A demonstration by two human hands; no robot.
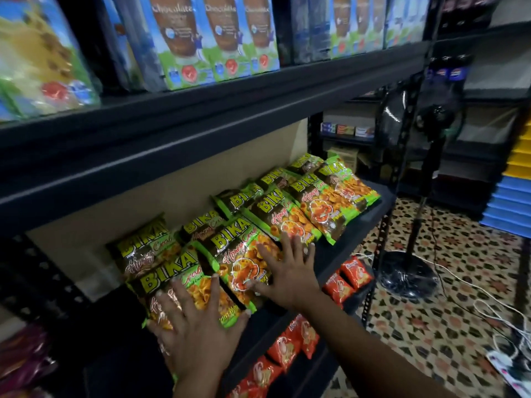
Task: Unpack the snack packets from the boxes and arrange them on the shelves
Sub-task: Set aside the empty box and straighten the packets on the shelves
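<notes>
Both hands lie flat on green snack packets on the middle shelf (359, 225), fingers spread and straight — pressing, not gripping. The left hand (198, 326) covers the lower half of the front-left packet (172, 285), which sits at the shelf's front edge towards its left end. The right hand (287, 271) rests just to the right, its fingers across the lower part of the next packet (241, 254) and its fingertips reaching the one beyond (284, 219).

The packets run in two overlapping rows from the left end of the shelf to its right corner, back row tucked under the front. Each packet's long axis points from the front edge towards the back wall, tilted slightly right, and both hands lie along that same line. So a push would slide a packet straight back; a sideways nudge would close the gaps.

The left hand is nearer the last packet at the left end, which looks the least settled — it overhangs the front edge a little. No box shows here. Orange packets (342, 282) fill the shelf below, and tall cartons (184, 38) stand on the shelf above.
</notes>
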